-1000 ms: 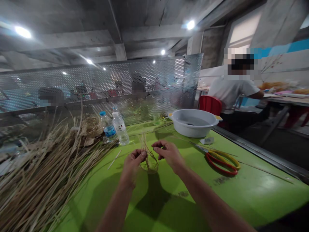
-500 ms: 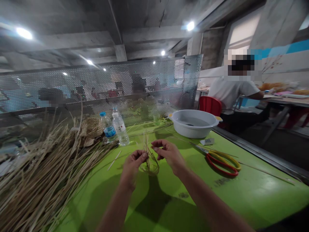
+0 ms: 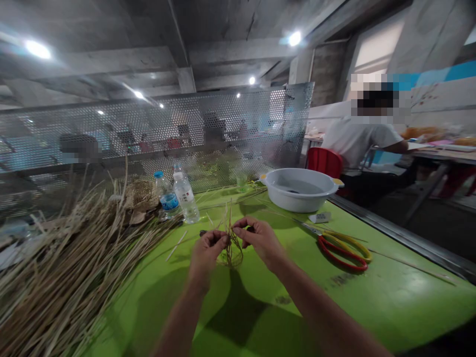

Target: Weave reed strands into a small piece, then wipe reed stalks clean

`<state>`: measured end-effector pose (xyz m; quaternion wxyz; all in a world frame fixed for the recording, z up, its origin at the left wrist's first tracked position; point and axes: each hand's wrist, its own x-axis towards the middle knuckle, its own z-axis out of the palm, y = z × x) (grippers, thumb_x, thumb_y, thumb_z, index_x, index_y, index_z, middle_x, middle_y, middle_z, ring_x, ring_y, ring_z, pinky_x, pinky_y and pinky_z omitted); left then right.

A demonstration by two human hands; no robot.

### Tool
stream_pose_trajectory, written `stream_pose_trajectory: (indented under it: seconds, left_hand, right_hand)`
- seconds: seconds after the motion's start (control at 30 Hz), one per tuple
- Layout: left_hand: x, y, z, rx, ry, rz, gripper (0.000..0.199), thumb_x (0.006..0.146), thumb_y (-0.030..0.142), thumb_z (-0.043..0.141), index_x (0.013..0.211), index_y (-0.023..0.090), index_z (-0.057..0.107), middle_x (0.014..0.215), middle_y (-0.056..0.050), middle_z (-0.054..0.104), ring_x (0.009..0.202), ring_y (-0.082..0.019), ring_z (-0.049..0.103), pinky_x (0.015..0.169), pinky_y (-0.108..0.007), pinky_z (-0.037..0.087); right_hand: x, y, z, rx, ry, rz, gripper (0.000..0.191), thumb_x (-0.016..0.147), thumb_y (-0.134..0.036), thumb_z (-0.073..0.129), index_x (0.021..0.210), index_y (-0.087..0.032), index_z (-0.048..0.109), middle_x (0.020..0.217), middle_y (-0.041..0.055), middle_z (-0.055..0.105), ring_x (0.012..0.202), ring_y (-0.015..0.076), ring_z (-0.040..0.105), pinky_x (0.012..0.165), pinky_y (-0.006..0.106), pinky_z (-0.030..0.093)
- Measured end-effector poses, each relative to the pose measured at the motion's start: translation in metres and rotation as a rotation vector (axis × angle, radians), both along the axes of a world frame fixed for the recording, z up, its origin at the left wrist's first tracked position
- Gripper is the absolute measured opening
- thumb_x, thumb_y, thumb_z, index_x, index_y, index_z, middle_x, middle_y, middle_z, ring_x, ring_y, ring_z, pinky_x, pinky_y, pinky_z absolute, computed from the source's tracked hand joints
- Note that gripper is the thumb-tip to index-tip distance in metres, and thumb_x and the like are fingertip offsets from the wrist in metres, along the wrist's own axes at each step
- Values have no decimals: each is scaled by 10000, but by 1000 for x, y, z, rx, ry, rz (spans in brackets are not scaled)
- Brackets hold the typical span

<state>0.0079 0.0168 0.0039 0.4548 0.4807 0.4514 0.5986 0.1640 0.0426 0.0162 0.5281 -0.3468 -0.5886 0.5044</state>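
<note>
the left hand (image 3: 208,250) is closed, thumb against finger, and seems to pinch the strands (image 3: 229,257). these are in the middle, over the green table (image 3: 405,302), with a loop below and loose ends pointing up. the right hand (image 3: 265,242) has its thumb and finger bent close together beside them; whether it grips one strand, i cannot tell. in my judgement, the step in hand is arranging single strands by the fingertips. the next move calls, i think, for a firm left pinch and a fine right one, so that the loop does not spread. the scissors (image 3: 324,239) lie apart, at the right, in front of the basin (image 3: 297,199).
</note>
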Motion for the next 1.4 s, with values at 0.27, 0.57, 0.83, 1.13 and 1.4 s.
stream_pose_trajectory:
  seconds: [0.27,0.57,0.83,1.13,1.4]
  left_hand:
    - [3,-2,1,-4,-25,-13,230,609,340,816,690,158,699,665,-1,635,655,-122,536,654,-239,427]
    - [1,0,-3,-21,-55,13,242,614,341,822,723,155,711,687,-20,669,654,-130,553,645,-249,429]
    - [0,0,-5,4,-51,33,237,643,333,802,755,149,701,702,-13,667,676,-128,562,665,-245,440]
    - [-2,3,-7,-9,-94,60,250,623,331,818,753,153,698,703,-7,661,680,-124,560,664,-242,436]
    - [-1,3,-7,28,-16,62,231,625,322,802,733,150,692,680,-9,663,665,-130,566,655,-248,443]
  right_hand:
    - [-2,-2,-1,-43,125,108,264,688,-399,767,753,-186,624,653,-36,568,531,94,494,524,242,395]
    - [-3,-2,-4,-31,111,90,280,721,-382,742,887,-195,615,842,-2,598,615,100,525,571,251,448]
    - [-2,-5,-3,50,-74,-38,431,709,-328,733,1097,-220,578,1157,55,574,558,68,460,504,243,410]
    - [-3,0,-9,-8,-55,9,291,739,-374,691,920,-204,540,869,-9,583,467,61,457,423,228,394]
    - [-4,-2,-7,-59,6,94,309,727,-403,713,861,-198,525,758,-51,546,423,38,422,380,197,362]
